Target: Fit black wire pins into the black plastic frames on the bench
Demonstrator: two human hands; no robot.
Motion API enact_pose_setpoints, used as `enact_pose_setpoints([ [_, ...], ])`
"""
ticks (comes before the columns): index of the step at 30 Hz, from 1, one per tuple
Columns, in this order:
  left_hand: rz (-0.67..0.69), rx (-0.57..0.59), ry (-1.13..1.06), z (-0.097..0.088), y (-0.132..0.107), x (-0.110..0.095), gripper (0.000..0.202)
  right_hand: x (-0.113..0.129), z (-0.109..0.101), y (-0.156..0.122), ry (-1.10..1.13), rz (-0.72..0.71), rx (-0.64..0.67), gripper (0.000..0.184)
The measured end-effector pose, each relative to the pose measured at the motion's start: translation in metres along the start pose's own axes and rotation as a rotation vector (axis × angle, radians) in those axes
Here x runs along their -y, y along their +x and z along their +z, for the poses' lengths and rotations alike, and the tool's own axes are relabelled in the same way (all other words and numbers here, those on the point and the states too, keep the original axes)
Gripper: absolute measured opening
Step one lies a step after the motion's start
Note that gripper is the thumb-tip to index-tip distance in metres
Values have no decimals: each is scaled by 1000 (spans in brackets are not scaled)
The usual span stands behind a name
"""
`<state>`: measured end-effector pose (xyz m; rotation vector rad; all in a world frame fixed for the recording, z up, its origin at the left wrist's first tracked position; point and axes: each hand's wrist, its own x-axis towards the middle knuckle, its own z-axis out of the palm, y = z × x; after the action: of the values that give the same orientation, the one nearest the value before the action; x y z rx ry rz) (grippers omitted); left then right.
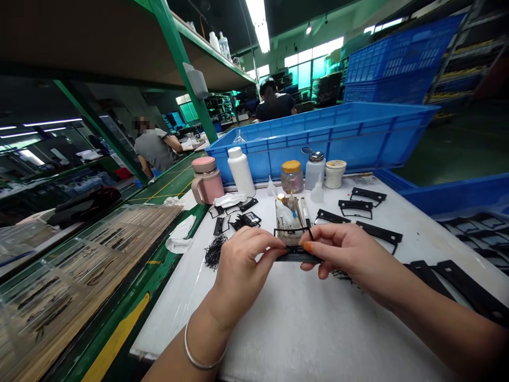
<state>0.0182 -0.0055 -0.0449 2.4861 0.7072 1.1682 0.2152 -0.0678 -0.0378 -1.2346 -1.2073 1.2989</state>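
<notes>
Over white mat: both hands [242, 265] [338, 249] pinch flat black frame [296, 255].

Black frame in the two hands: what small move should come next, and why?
Probably the left hand should pick lightly along the frame while the right hand steadies it: both pinch it above the table, and a pile of black slivers beside the left hand suggests trimming.

A fluorescent tube [258, 24] overhead and bright windows [314, 66] at the back give the light. The white worktop [318, 329] is evenly lit, with soft shadows. Under the shelf [99, 48] it is dim. Wide-angle distortion bends the edges, and everything has a greenish cast.
</notes>
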Motion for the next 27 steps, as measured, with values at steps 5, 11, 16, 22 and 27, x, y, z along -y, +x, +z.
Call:
enact_pose_setpoints([
  [5, -73, 10, -62, 2, 1, -4, 7, -2, 0, 1, 11, -7, 18, 18],
  [11, -98, 44, -28, 4, 1, -2, 7, -2, 0, 0, 25, -15, 1, 19],
  [16, -135, 44, -44, 4, 1, -3, 4, -2, -1, 0, 9, -24, 3, 21],
  [22, -191, 66, -88, 5, 3, -4, 4, 0, 1, -1, 3, -44, 18, 20],
  [27, -216, 67, -112, 4, 1, -4, 4, 1, 4, -3, -22, -79, 27, 19],
])
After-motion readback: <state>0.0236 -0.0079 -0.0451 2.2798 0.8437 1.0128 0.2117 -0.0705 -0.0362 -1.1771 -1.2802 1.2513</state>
